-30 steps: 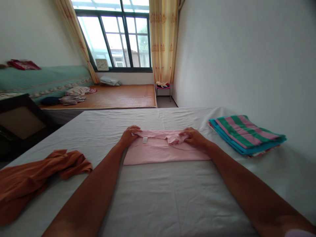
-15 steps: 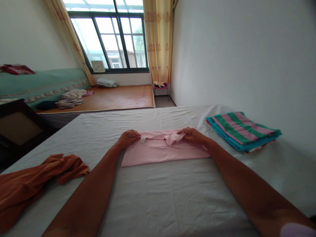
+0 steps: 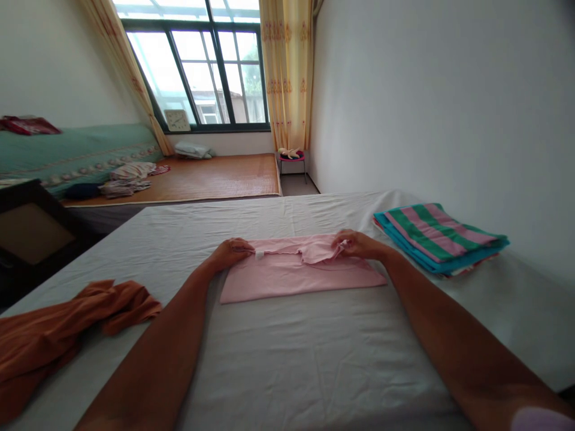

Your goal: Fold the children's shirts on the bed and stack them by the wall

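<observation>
A pink garment (image 3: 291,278) lies folded into a wide strip on the white sheet (image 3: 287,359). My left hand (image 3: 232,251) pinches its far left corner, beside a small white tag (image 3: 259,255). At the far right part of the garment, my right hand (image 3: 353,243) grips a bunched bit of the upper layer between thumb and fingers. The upper layer is a little crumpled near that hand, while the near edge lies flat.
To the right sits a stack of folded clothes (image 3: 442,236), a green and pink striped one on top. An orange garment (image 3: 76,329) lies loose at the left. Beyond the sheet's far edge is a low bed with a brown mat (image 3: 220,173).
My right hand has shifted its hold, drawing the bunched upper layer slightly to the right and smoothing it. My left hand stays at the left corner.
</observation>
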{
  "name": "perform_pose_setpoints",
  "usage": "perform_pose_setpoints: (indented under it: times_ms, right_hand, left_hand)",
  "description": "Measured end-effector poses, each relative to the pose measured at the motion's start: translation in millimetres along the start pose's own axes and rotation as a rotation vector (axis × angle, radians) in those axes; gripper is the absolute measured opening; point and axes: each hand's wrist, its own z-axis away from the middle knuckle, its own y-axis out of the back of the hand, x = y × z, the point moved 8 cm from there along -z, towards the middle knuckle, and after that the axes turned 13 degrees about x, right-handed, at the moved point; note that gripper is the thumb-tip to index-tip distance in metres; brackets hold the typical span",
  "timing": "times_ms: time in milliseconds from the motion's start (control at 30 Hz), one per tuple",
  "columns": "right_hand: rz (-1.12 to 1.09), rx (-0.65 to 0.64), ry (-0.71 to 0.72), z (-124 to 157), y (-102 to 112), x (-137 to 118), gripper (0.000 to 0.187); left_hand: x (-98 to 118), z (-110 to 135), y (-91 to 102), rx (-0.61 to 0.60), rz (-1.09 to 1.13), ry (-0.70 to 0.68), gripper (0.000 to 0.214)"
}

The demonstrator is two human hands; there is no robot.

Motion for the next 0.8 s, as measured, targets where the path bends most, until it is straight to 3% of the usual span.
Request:
perform_pose_setpoints:
  times_ms: [67,200,267,400,633,700,800]
  right_hand:
    - [-0.07,-0.019,-0.028,-0.4,-1.4,-2.4,0.029]
    - [-0.267,0.056,-0.157,5.9,18.3,7.2,0.039]
    - [-0.278,-0.045,-0.207,12.2,16.6,10.8,0.041]
    - [-0.184,-0.334,-0.229,23.8,-2.4,8.9,0.038]
    - [-0.166,-0.391,-0.26,32.5,6.4,7.3,0.046]
    - [-0.193,-0.313,-0.283,27.8,12.4,8.7,0.053]
    - [-0.155,0.018,-0.223,6.2,21.4,5.6,0.056]
  left_hand:
    - [2.9,-0.6,3.2,0.006,0.027,0.007,0.032]
    - [7.8,-2.5,16.1,0.07,0.066,0.005,0.036]
    - [8.2,-2.4,15.7,0.039,0.06,0.002,0.036]
    - [12.4,1.1,2.2,-0.134,0.028,-0.05,0.033]
    - [17.7,5.2,4.8,-0.264,-0.032,-0.058,0.033]
    - [18.1,-0.2,9.3,-0.19,-0.105,-0.052,0.036]
    - [26.8,-12.7,16.9,0.121,-0.234,-0.035,0.041]
